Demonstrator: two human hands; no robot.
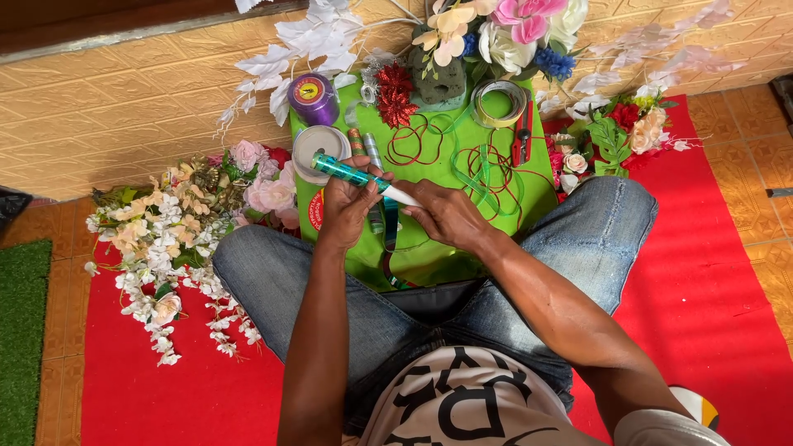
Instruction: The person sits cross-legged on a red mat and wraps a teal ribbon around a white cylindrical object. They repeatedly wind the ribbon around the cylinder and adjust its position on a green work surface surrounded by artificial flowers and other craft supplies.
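Head view, setting: A person sits on a red mat with knees apart, looking down at a green sheet spread between the legs as a work surface.
Left hand: The left hand has its fingers closed around the middle of a slim cone, keeping it steady above the near half of the green sheet.
Cone: Teal and shiny at its wide end, white at its narrow tip; it lies almost level, tip toward the right hand.
Right hand: The right hand has its fingers pinched shut at the cone's white tip, and a teal ribbon hangs down between the two hands.
Far edge of sheet: A purple spool, a grey tape roll, a red bow, a green ribbon roll and red-handled scissors lie within arm's reach.
Sides: Artificial flowers are heaped off the sheet's left edge, more lie past its right edge.
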